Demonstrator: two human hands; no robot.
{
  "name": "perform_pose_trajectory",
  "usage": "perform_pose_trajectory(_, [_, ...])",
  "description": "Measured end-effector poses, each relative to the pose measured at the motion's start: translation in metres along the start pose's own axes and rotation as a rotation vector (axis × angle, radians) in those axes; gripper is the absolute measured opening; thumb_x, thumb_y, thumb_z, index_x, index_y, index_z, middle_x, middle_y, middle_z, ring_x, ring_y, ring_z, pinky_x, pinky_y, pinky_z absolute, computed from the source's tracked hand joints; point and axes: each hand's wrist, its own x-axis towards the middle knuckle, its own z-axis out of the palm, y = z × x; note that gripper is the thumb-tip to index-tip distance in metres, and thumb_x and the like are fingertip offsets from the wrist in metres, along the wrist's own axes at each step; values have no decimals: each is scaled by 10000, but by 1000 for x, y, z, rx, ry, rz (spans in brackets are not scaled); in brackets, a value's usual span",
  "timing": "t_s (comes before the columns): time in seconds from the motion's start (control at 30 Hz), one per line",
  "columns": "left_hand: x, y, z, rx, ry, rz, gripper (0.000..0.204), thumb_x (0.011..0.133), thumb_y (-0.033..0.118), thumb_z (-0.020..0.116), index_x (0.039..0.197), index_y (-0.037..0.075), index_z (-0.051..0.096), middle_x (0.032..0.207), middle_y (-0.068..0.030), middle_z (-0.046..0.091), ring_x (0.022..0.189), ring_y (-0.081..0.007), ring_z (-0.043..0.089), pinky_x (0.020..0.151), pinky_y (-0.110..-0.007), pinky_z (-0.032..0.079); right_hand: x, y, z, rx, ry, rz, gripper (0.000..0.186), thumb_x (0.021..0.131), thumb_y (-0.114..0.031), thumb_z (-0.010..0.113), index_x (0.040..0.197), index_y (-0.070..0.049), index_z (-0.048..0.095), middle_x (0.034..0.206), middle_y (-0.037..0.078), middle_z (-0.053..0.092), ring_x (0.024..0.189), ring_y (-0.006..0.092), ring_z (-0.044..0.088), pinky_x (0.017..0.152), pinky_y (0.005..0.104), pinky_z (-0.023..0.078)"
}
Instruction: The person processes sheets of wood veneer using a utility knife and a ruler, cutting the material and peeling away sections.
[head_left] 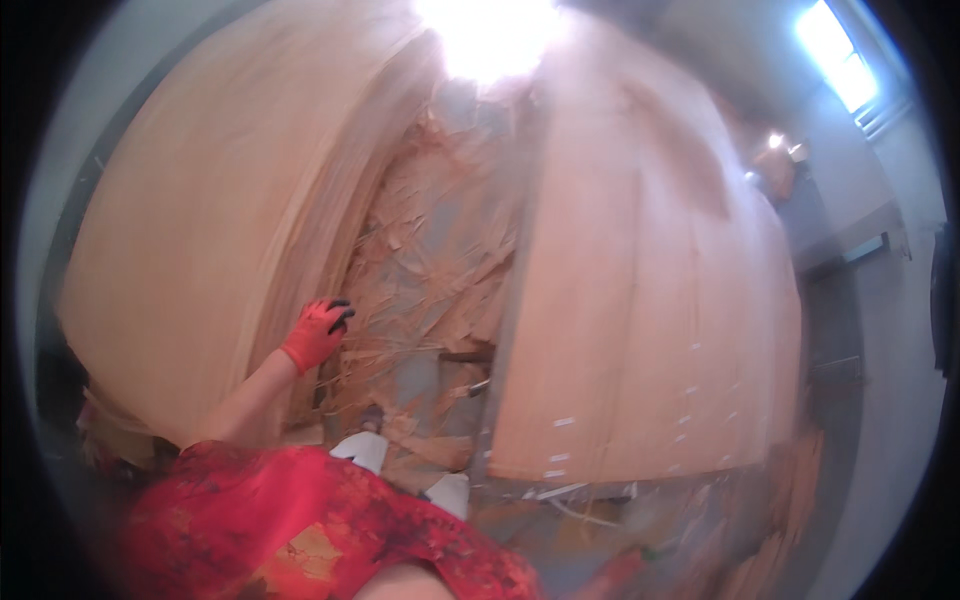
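My left hand (318, 334), in a red glove with black fingertips, is held beside the edge of the tall stack of pale wood veneer sheets (190, 240) on the left. Its fingers are slightly bent and apart, with nothing seen in them. Low at the right, my right hand (618, 572) is a reddish blur near the near end of a second broad layer of wood sheets (590, 300). Motion hides its fingers. A small greenish spot shows by it, too blurred to name.
Torn veneer scraps (430, 240) litter the floor of the narrow aisle between the stacks. My white shoes or trouser legs (362, 450) show below. More strips of wood (790, 510) stand at the lower right. A bright window (838, 55) is at the upper right.
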Motion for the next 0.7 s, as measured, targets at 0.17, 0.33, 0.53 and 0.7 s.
perform_pose_trajectory(0.17, [-5, -64, -101, 56, 234, 41, 310, 866, 65, 672, 1173, 96, 682, 1265, -133, 644, 1218, -357, 555, 1066, -460, 421, -132, -95, 231, -540, -548, -365, 376, 915, -48, 651, 1273, 23, 558, 1171, 94, 668, 1057, 217, 634, 933, 337, 487])
perform_pose_trajectory(0.33, [-31, -82, -152, 98, 334, -23, 308, 895, 24, 646, 1197, 75, 679, 1300, -125, 638, 1218, -341, 566, 1061, -434, 438, -191, -85, 273, -378, -783, -246, 333, 970, -54, 611, 1300, -64, 564, 1037, 42, 702, 843, 129, 664, 700, 290, 525])
perform_pose_trajectory(0.53, [-28, -74, -178, 42, 389, -28, 278, 918, 23, 631, 1187, 69, 688, 1307, -125, 634, 1206, -319, 571, 1007, -393, 484, -214, -85, 310, -204, -710, -101, 334, 986, -140, 667, 1291, -46, 567, 816, 40, 673, 597, 85, 606, 483, 220, 404])
perform_pose_trajectory(0.7, [-29, -65, -158, 42, 391, -2, 272, 913, 17, 632, 1172, 65, 701, 1284, -134, 647, 1195, -304, 586, 966, -376, 510, -170, -41, 311, 206, -642, 6, 248, 965, -180, 706, 1165, -46, 648, 708, 22, 619, 530, 88, 548, 465, 235, 372])
